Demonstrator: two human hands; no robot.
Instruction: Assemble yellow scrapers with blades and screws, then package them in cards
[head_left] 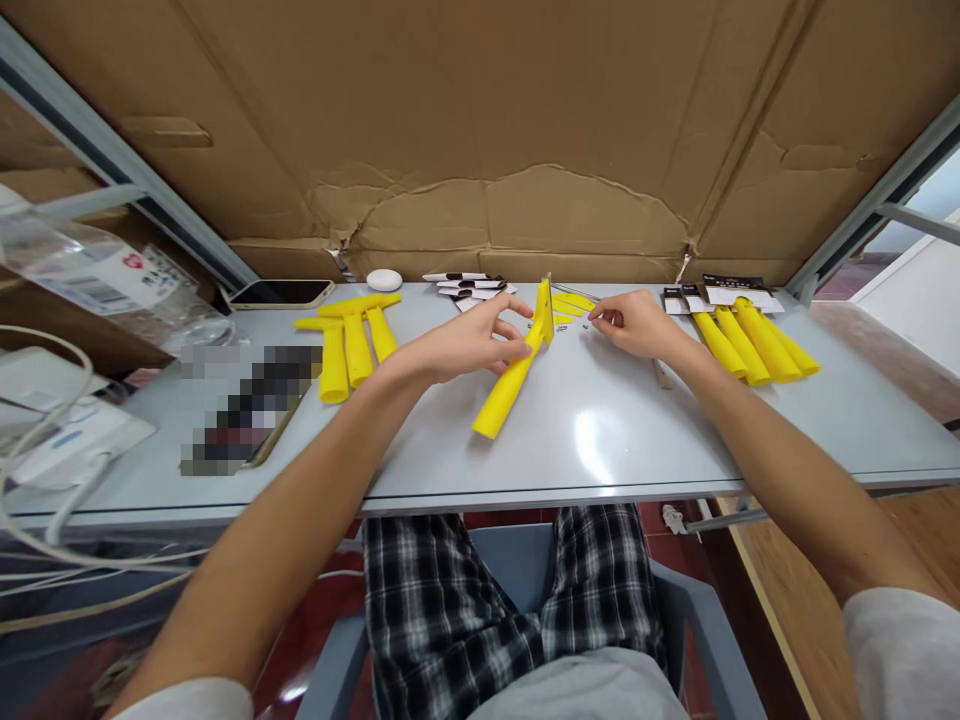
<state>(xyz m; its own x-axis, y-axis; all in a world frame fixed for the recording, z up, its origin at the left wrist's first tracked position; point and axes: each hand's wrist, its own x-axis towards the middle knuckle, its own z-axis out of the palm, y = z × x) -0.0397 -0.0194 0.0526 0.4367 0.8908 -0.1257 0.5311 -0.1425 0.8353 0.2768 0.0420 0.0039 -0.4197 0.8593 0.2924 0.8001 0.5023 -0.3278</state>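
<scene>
A small, round, white thing (384, 280) sits near a flat, dark-screened phone (281, 293). Big brown cardboard (495, 110) stands behind. A clear plastic bottle (97, 272) is further left.

What the right hand's (634, 322) fingertips may pinch is too small to tell, as are the tiny bits (586, 325) beside them. Mosaic blurs most of the dark device (251, 415) at near left. The picture's left edge cuts off the clear bottle (97, 270). Print on the cards (739, 292) at far right is illegible.

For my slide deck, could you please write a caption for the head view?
A yellow tool in the grip of the left hand, the right hand near flat yellow pieces.
</scene>
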